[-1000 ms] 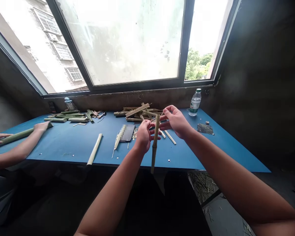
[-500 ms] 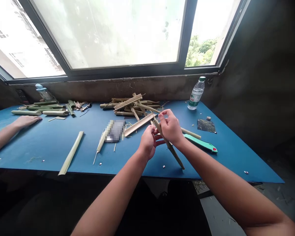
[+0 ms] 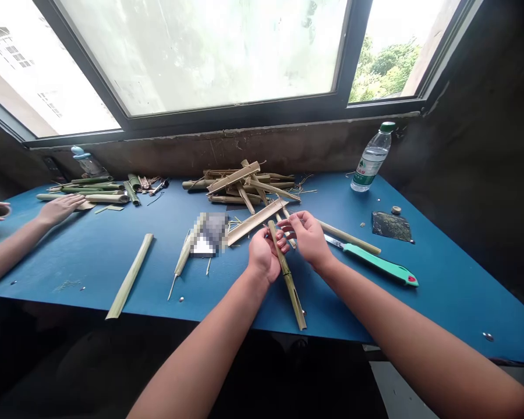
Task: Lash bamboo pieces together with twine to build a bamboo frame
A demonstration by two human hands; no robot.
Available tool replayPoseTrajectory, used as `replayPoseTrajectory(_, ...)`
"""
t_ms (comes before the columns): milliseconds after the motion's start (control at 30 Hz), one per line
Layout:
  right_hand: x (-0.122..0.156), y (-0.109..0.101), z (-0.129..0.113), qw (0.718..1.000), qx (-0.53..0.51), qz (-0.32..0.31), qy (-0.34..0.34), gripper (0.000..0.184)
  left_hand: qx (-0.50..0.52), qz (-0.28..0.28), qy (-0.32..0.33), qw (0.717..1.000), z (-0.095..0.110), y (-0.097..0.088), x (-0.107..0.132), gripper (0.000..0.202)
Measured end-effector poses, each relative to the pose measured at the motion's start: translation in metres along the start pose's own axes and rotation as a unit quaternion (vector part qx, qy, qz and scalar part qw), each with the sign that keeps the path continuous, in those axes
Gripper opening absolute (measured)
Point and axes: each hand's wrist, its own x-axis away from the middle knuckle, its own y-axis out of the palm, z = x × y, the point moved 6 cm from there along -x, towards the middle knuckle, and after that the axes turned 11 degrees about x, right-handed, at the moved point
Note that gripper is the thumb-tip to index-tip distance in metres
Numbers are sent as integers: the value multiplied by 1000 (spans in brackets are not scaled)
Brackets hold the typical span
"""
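My left hand (image 3: 264, 256) is closed round the upper part of a thin bamboo stick (image 3: 290, 285), which slants down over the blue table (image 3: 441, 279) toward its front edge. My right hand (image 3: 308, 235) pinches the stick's top end, fingers pressed together. Right of my right hand lies a knife with a teal handle (image 3: 378, 263) and a pale bamboo rod (image 3: 349, 237). A split bamboo strip (image 3: 255, 221) lies just beyond my hands.
A heap of bamboo pieces (image 3: 244, 183) lies by the wall, green bamboo lengths (image 3: 91, 192) at the far left. Another person's hand (image 3: 61, 208) rests there. A water bottle (image 3: 371, 157), a dark pad (image 3: 390, 226), an awl (image 3: 181, 262) and a long bamboo strip (image 3: 131, 274) are on the table.
The view has tilted down and shifted. My hands have lowered the stick, whose lower end swung left to the table's front edge. The other person's hand stays at the far left.
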Motion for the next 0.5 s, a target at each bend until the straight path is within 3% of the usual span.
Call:
replayPoseTrajectory(233,9,-12,-26,986,-154,8,61,22,-108,-82,-16,991,-4,5,19,35)
replayPoseTrajectory(500,11,-14,-28,979,-174,-4,108,22,-304,-184,-3,935,34,-3,13,30)
